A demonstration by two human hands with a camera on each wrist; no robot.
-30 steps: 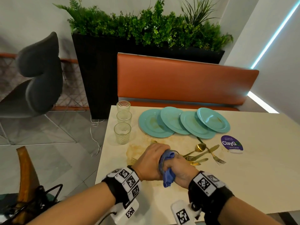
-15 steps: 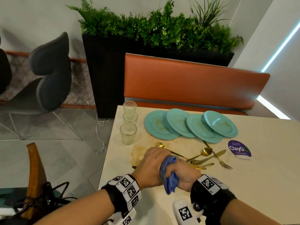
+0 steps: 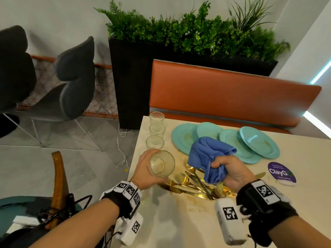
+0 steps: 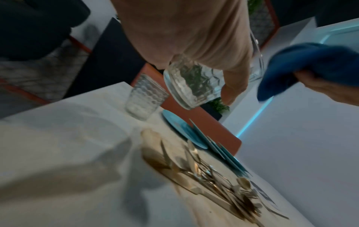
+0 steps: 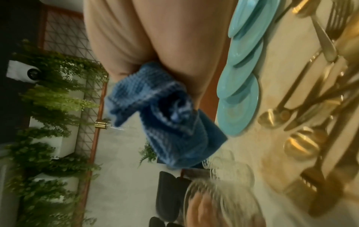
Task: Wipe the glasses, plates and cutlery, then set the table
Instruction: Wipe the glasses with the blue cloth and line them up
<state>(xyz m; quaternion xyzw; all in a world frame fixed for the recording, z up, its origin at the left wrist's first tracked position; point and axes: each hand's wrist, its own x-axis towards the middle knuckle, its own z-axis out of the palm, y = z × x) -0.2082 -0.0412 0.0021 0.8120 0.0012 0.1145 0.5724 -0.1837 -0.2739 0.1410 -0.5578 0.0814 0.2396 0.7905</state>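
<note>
My left hand [image 3: 143, 167] grips a clear textured glass [image 3: 162, 163] above the table's left edge, its mouth tilted toward me; the same glass [image 4: 192, 83] shows in the left wrist view. My right hand [image 3: 231, 170] clutches a bunched blue cloth [image 3: 209, 156], held apart from the glass, to its right, over a heap of gold cutlery [image 3: 195, 187]. Three more glasses [image 3: 155, 142] stand in a row along the left edge. Several overlapping teal plates [image 3: 258, 142] lie at the back. The right wrist view shows the cloth [image 5: 174, 122] and plates [image 5: 242, 92].
A purple round ClayGo disc [image 3: 281, 172] lies at the right of the beige table [image 3: 179, 221]. An orange bench back [image 3: 223, 92] and a black planter [image 3: 132, 83] stand behind it. Grey chairs [image 3: 75, 77] are on the left, a wooden chair back [image 3: 59, 179] nearby.
My hands were together low over the table with the cloth wrapped between them. They have parted: the left now holds the glass up, the right has drawn the cloth away rightward.
</note>
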